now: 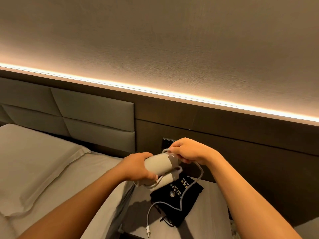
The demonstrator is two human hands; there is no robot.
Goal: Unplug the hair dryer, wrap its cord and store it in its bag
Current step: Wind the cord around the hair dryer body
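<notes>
Hair dryer (158,165): gripped by left hand (138,167) above the bag (177,195), steadied for winding. Cord (191,185): pinched by right hand (188,152) at the dryer's end; plug (148,230) free, trailing below the bag.

The black bag (176,195) bears gold print reading "Hair Dryer".
</notes>
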